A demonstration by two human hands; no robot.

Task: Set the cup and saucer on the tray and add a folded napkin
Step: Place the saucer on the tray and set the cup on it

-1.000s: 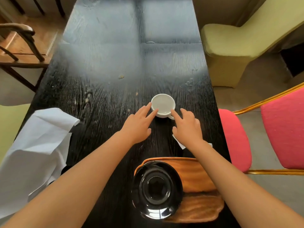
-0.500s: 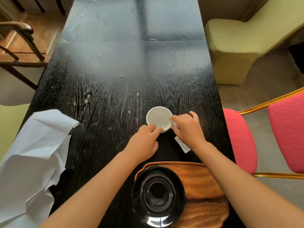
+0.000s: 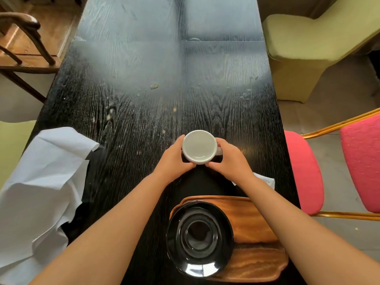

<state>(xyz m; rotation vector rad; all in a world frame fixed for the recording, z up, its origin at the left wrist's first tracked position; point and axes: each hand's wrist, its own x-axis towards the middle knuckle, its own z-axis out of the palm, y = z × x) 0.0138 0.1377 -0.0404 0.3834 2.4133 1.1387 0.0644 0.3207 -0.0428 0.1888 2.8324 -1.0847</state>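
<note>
A: Both hands wrap the white cup [image 3: 199, 147] — left hand [image 3: 174, 159] and right hand [image 3: 228, 159] clamped on opposite sides, handle pointing right under the right fingers.

B: 1 second ago only fingertips touched it; now it looks lifted, mouth up, axis vertical.

A: Nearer than the grip, the black saucer [image 3: 199, 239] waits on the wooden tray [image 3: 255, 223]. A napkin [image 3: 266, 179] peeks out beside the right wrist.
</note>
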